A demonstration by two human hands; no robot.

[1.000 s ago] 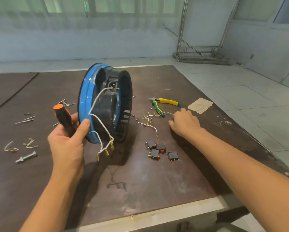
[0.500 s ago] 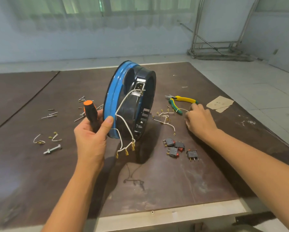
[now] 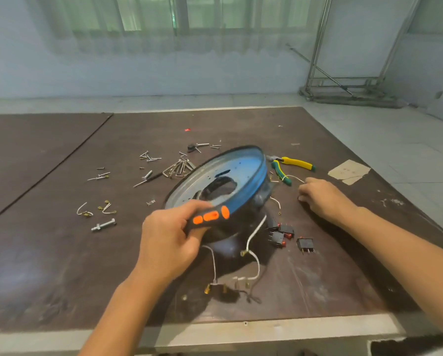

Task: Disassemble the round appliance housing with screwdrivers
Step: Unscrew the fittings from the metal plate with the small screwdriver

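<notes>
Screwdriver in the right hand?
No. The left hand grips the screwdriver by its orange-and-black handle, while the right hand is down near the pliers.

Open room lies at lower left and lower right of the surface (image 3: 35, 278). Screws (image 3: 151, 156) scatter upper centre. The tilted housing (image 3: 207, 173), its wires (image 3: 251, 242), switches (image 3: 282, 233) and pliers (image 3: 296, 162) block centre right.

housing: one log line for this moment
left hand grips screwdriver | housing tilted, blue side up | right hand on table by pliers
</notes>
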